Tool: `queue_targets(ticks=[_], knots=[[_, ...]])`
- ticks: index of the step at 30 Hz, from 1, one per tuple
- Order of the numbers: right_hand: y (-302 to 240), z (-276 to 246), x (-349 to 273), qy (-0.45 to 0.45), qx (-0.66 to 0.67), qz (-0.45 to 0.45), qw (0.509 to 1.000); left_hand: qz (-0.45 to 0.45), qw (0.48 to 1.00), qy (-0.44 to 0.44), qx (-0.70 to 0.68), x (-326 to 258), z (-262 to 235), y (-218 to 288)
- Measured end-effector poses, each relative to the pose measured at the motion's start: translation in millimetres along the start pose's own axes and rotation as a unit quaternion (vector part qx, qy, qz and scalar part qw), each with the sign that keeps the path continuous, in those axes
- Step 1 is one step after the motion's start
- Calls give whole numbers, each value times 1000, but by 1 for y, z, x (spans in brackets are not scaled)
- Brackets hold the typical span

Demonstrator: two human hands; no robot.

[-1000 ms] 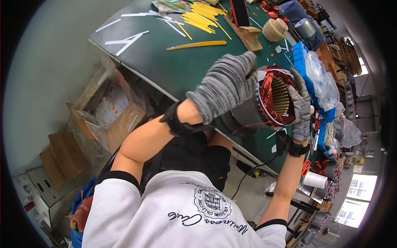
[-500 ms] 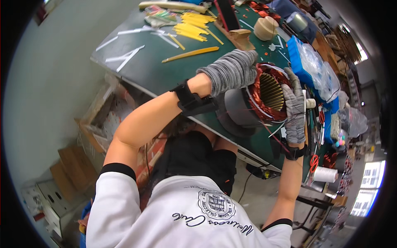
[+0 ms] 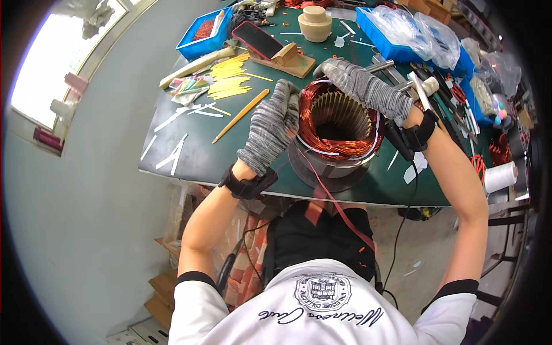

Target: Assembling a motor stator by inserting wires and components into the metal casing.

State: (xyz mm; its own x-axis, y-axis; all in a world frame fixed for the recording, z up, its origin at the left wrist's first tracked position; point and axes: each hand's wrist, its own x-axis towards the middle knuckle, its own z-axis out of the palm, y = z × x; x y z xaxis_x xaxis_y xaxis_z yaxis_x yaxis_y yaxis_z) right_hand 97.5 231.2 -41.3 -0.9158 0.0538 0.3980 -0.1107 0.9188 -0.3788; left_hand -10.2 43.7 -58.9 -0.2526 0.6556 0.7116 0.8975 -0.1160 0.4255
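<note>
Your right hand (image 3: 371, 87) has moved from the copper winding's (image 3: 345, 150) right side to its far-right rim, leaving the near rim uncovered. The stator (image 3: 330, 168) stands on the counter (image 3: 224, 164) between your separated hands; your left hand (image 3: 270, 126) curls beside it. Neither grip can be confirmed. Count: one stator, one phone (image 3: 259, 39), one white thread spool (image 3: 500, 176).

Two hands (image 3: 271, 123), one stator (image 3: 329, 145), one phone (image 3: 258, 39)

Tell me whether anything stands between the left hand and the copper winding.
Nothing visible does. The left hand is right beside the left rim of the copper winding; whether it touches is hard to tell. The yellow-brown strip and wooden stand lie outside that gap.
</note>
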Motion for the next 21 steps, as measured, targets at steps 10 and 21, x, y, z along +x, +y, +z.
queue_targets(ticks=[10,21], knots=[[4,-1,9,-25,-33,-43,998,111,967,-223,59,49,-20,-31],[13,8,6,5,-122,-84,989,5,991,-104,-81,31,4,-15]])
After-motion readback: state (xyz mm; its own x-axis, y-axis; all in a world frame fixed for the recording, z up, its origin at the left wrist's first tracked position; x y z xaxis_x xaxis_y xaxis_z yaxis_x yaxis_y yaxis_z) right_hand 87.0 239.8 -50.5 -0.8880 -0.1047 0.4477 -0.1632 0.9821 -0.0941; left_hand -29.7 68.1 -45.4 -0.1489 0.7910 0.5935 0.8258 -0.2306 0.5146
